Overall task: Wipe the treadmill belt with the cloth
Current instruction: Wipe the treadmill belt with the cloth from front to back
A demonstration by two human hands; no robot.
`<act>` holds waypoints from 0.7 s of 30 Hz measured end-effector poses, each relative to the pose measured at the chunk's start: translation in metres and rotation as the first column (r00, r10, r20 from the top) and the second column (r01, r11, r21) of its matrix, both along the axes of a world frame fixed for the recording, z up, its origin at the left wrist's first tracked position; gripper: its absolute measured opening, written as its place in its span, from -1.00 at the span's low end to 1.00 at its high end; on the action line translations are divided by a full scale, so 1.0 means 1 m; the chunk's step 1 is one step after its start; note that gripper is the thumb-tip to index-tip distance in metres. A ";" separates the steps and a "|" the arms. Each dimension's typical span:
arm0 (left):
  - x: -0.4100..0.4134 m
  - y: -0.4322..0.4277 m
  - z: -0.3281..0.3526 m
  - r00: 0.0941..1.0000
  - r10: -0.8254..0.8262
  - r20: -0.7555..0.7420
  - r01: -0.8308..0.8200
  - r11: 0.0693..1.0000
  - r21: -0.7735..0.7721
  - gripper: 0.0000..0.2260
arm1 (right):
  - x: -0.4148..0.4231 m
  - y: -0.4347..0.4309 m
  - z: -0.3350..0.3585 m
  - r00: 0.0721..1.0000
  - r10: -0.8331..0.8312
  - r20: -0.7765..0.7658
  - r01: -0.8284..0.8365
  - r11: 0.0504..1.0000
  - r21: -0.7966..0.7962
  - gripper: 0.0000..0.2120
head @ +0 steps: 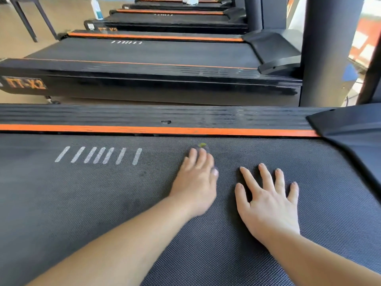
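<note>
at the left, the treadmill belt is marked with white stripes. that stretch could be missed if the strokes are kept short. the left hand is laid palm down near the belt's far edge, beside the orange strip. its fingers are closed together and bent over the cloth, with the thumb tucked against its side. the cloth is small and dark and is pressed onto the belt. it is almost wholly hidden under the fingers, and only a rim with a yellowish fleck is seen past the fingertips. so little cloth is exposed that bare skin may be dragged over the rough weave, or the wad may be slid out from under the hand. just to the right, the right hand is spread flat on the belt, fingers straight and apart, with nothing held. if weight is leaned on it, the belt could be rolled underneath and balance lost.
</note>
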State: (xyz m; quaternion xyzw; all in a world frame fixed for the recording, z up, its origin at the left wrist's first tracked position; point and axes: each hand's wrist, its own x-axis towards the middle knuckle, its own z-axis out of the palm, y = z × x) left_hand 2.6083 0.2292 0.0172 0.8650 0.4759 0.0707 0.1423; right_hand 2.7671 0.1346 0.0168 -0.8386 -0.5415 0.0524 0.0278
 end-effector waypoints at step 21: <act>-0.062 0.015 0.054 0.978 0.125 0.169 -0.088 0.974 -0.211 -0.47 | -0.001 -0.002 0.001 1.000 0.003 -0.012 -0.003 1.000 0.017 -0.40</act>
